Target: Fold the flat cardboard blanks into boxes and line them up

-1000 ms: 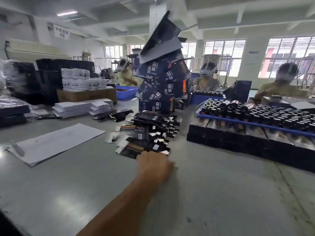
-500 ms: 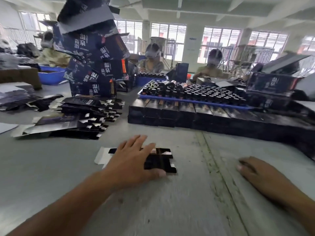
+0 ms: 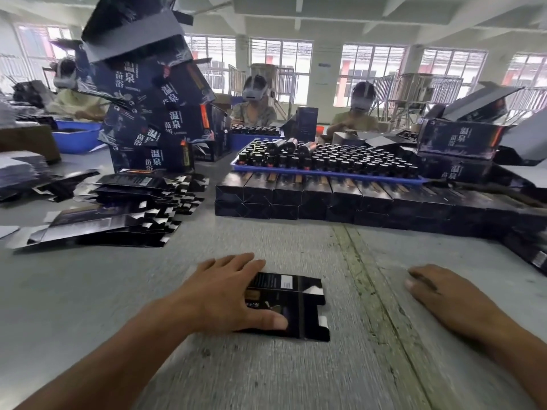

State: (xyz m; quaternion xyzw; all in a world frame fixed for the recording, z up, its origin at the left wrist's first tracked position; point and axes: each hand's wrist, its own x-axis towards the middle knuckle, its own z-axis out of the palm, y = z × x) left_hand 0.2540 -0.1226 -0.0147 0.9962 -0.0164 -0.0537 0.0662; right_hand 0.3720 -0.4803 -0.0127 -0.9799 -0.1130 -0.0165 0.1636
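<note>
Left hand (image 3: pixel 220 294): one; lies flat on the flat blank (image 3: pixel 291 306) with fingers straight and spread, thumb across its near edge; the grip is open, pressing rather than clasping
Right hand (image 3: pixel 441 291): one; rests on the bare desk (image 3: pixel 88 306) well to the right of the left grip, fingers relaxed, holding nothing
Flat blank: one under the left grip; black, lying flat on the desk, its cut tabs sticking out to the right of the fingers
Blank piles (image 3: pixel 124 211): a loose spread of many flat blanks ahead and left of the left grip; too overlapped to count
Folded boxes (image 3: pixel 310 198): a long row two layers high, ahead of both hands; exact count unclear
Blue tray (image 3: pixel 325 173): one, sitting on top of the row; full of dark bottles (image 3: pixel 340 159), too many to count
Carton tower (image 3: pixel 154 113): one leaning stack of larger dark cartons, far ahead left of the grip
People (image 3: pixel 254 105): three seated beyond the desk
</note>
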